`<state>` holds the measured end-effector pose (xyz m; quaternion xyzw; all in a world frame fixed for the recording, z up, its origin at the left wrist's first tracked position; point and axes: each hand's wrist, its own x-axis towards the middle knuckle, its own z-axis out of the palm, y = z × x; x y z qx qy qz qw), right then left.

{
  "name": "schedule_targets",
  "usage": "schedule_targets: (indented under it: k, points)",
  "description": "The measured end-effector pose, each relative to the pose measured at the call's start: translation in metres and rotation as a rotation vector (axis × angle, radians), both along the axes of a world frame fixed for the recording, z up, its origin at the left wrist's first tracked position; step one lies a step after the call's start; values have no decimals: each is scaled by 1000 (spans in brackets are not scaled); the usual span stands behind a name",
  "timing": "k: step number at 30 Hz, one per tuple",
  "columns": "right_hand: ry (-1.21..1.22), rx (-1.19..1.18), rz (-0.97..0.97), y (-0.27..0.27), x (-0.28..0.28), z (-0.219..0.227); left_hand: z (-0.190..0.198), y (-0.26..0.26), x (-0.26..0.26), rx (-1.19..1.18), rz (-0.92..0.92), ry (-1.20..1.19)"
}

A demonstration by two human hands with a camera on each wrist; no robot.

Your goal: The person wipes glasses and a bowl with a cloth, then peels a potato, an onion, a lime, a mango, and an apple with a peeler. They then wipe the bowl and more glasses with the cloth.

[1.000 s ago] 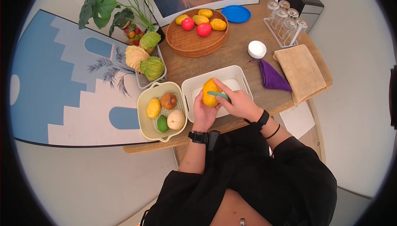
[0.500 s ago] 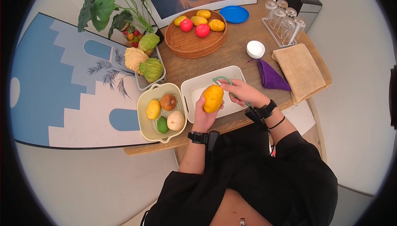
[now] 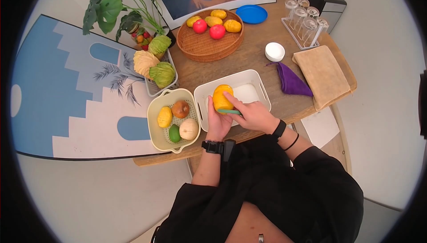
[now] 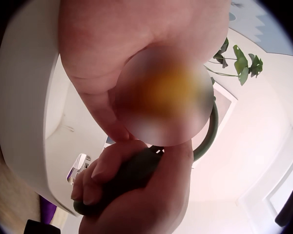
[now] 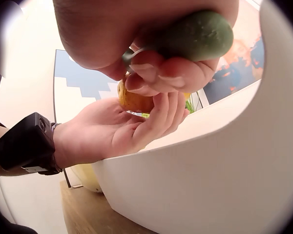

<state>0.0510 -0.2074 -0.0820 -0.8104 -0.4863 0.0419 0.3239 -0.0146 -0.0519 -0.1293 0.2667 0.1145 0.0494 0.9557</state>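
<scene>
Over the white bin [image 3: 265, 92], my left hand [image 3: 218, 120] holds a yellow potato [image 3: 222, 98] from below, its fingers curled round the near side. My right hand [image 3: 258, 117] grips the handle of a green peeler [image 3: 229, 111]. The peeler's head lies across the lower end of the potato, and my right index finger rests on its skin. Seen from the right wrist, the thick green handle [image 5: 202, 36] sits inside my right palm, with the potato [image 5: 134, 100] close beyond. The left wrist view shows a blurred potato [image 4: 171, 87] and a curved green part [image 4: 211, 129] of the peeler.
A cream basket [image 3: 153, 131] on the left holds several fruits and vegetables. Behind stand a wicker tray [image 3: 204, 47] with potatoes and tomatoes, and a grey basket [image 3: 155, 91] with cabbages. Rightward are white bowls [image 3: 275, 51], a purple cloth [image 3: 293, 82], a tan cloth [image 3: 322, 76] and glasses [image 3: 307, 25].
The right hand drew back from the potato with the peeler, then came in again lower on it. The left hand has turned the potato slightly and still holds it over the bin.
</scene>
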Motion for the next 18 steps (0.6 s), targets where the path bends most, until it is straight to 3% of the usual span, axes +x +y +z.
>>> schedule_targets:
  k: [5,11,14,16,17,18]
  points:
    - [-37,93,-5,5,7,-6,8,-2,2,-64,65,12]
    - [130,35,-112,4,16,15,1,1,-3,-42,-10,18]
    - [230,121,-178,7,28,9,-6,4,-4,-50,-53,-46]
    - [450,192,-291,10,40,-1,-4,4,-5,38,-112,-63]
    - [450,192,-293,10,40,8,-3,4,-5,38,-114,-62]
    - [623,118,-328,8,39,24,-1,3,-5,32,-96,-32]
